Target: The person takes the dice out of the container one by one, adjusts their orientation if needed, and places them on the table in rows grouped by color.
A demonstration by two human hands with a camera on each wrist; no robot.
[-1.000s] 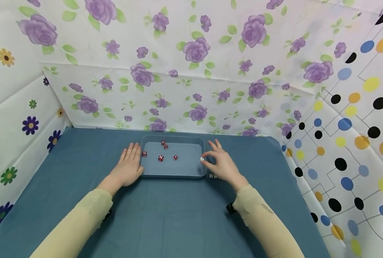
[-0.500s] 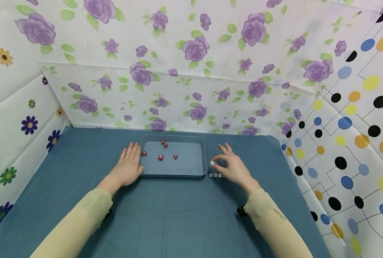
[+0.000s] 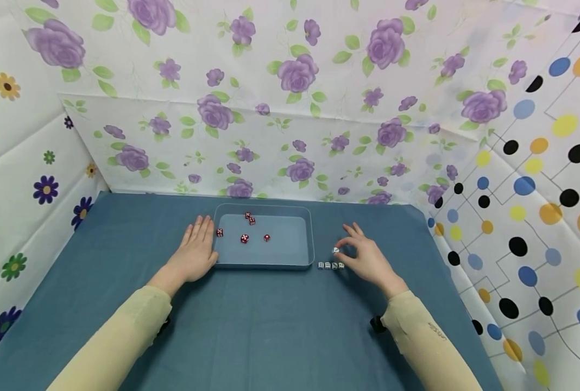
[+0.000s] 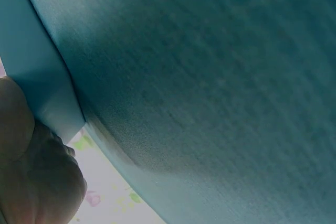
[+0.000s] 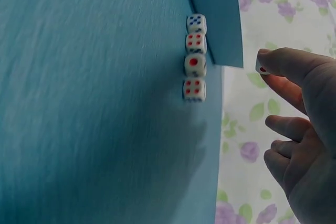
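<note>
Between thumb and index finger, my right hand (image 3: 366,259) pinches a white die (image 3: 336,250), held above the cloth to the right of the tray. Just below it, a row of white dice (image 3: 327,265) lies on the cloth; in the right wrist view these dice (image 5: 195,65) show red and blue pips. My left hand (image 3: 195,252) rests with straight fingers against the left side of the blue-grey tray (image 3: 263,266). Inside the tray lie several red dice (image 3: 244,238) with white pips, one of them near the left wall.
A blue cloth (image 3: 265,326) covers the table. Behind stands a white backdrop with purple flowers (image 3: 300,171). Patterned sheets hang at both sides, the right one with coloured dots (image 3: 524,185).
My right hand has moved right, from over the tray's right edge to above the right end of the row, carrying the white die. More of the row shows. My left hand stays put.
</note>
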